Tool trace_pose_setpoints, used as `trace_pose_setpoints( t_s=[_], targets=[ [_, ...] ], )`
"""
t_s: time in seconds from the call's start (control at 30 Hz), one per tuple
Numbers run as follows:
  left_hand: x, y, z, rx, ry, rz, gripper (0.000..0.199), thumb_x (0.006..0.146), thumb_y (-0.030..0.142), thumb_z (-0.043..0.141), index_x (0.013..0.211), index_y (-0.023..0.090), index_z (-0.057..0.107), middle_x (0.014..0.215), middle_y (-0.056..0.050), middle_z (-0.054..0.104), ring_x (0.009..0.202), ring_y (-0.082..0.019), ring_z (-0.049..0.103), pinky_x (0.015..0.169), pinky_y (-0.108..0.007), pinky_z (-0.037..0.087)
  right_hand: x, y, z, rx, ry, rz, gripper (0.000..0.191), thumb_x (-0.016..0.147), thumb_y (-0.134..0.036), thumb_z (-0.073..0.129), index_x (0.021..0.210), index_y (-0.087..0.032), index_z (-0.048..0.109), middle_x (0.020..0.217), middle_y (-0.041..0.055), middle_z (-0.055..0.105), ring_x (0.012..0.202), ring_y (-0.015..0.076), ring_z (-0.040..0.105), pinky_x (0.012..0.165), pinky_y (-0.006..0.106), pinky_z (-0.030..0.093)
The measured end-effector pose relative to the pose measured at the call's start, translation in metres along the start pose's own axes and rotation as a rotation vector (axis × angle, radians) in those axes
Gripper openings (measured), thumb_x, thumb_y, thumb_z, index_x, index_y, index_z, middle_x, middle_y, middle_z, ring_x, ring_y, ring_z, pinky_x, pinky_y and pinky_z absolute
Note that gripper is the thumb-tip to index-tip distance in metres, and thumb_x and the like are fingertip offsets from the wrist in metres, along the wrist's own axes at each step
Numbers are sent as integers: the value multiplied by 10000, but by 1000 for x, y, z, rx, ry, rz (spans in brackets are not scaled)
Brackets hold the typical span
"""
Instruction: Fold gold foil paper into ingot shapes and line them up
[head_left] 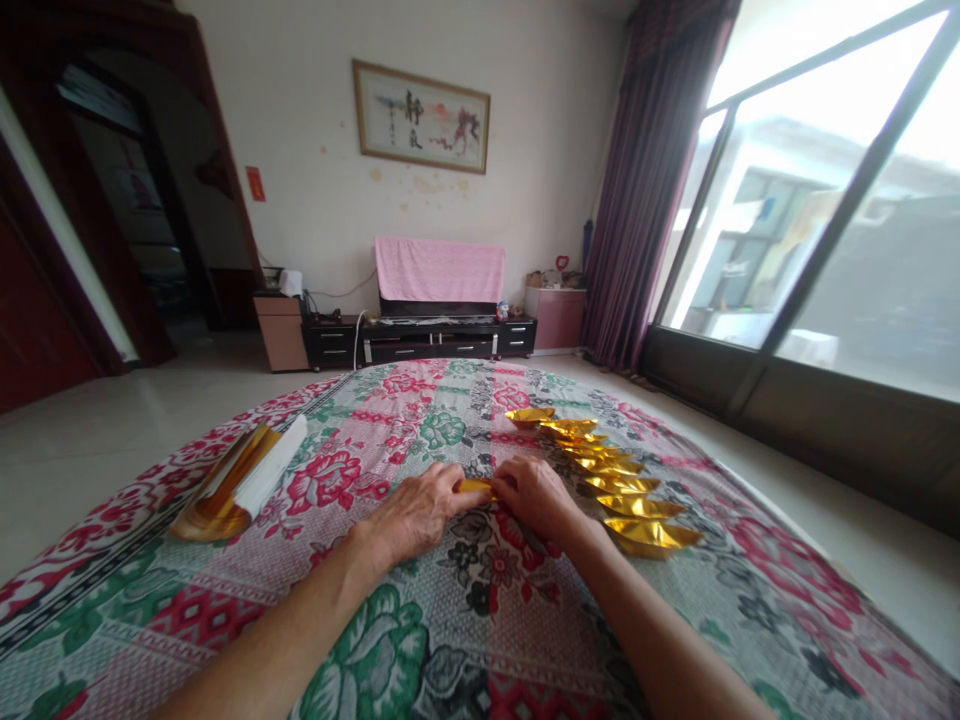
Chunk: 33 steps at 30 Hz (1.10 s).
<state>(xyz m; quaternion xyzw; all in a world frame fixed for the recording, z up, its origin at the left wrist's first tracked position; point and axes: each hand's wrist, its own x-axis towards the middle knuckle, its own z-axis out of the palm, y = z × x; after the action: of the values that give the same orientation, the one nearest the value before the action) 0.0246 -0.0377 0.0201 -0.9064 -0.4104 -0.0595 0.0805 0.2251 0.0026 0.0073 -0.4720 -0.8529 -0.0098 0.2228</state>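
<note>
1 left hand (420, 508) and 1 right hand (536, 492), fingers curled nearly closed, pinch 1 gold foil strip (474, 486) over 1 flowered tablecloth (442, 428). At least 7 folded foil boats (651, 537) line up rightward; 1 paper bundle (225, 490) lies left.

The one camera sits on the person's head and looks forward and down. The hands (416, 508) are close, just below the middle; the counter (457, 610) spreads below, and the wall (300, 120) is far off, up top.
</note>
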Motion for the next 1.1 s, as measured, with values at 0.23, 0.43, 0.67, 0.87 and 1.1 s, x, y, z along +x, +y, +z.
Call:
trace_pose_setpoints(
  t_s=[0.23, 0.43, 0.67, 0.87, 1.1],
  targets=[
    [1, 3, -4, 14, -58, -1, 622, 755, 28, 388, 1241, 417, 375, 1001, -38, 452, 893, -190, 431, 669, -254, 388, 1, 1, -1, 57, -16, 8, 195, 786, -261, 491, 731, -200, 668, 689, 12, 654, 654, 109, 562, 595, 199, 323],
    [3, 5, -6, 28, -90, -29, 596, 738, 31, 393, 1210, 394, 418, 995, -41, 450, 897, -205, 426, 664, -264, 397, 1, 2, -1, 82, 0, 12, 188, 785, -276, 505, 741, -202, 672, 705, 11, 653, 662, 110, 560, 595, 199, 330],
    [3, 5, -8, 14, -96, -32, 572, 763, 48, 369, 1221, 390, 406, 992, -43, 445, 904, -202, 434, 667, -264, 399, -1, 1, -4, 41, -22, 8, 217, 818, -296, 475, 742, -190, 649, 714, 15, 631, 663, 105, 543, 600, 195, 329],
    [4, 6, -6, -7, -69, -49, 642, 719, -3, 355, 1262, 339, 364, 991, -57, 461, 902, -212, 438, 681, -286, 403, 0, -1, -5, -3, -54, 35, 243, 829, -303, 456, 712, -185, 634, 720, 21, 625, 666, 111, 539, 597, 202, 324],
    [11, 8, -7, -5, -97, -96, 587, 691, 18, 409, 1196, 316, 435, 994, -59, 454, 887, -214, 446, 650, -282, 392, 3, -1, -3, 63, -31, 80, 198, 781, -272, 487, 718, -189, 655, 699, 18, 642, 647, 112, 543, 594, 200, 328]
  ],
)
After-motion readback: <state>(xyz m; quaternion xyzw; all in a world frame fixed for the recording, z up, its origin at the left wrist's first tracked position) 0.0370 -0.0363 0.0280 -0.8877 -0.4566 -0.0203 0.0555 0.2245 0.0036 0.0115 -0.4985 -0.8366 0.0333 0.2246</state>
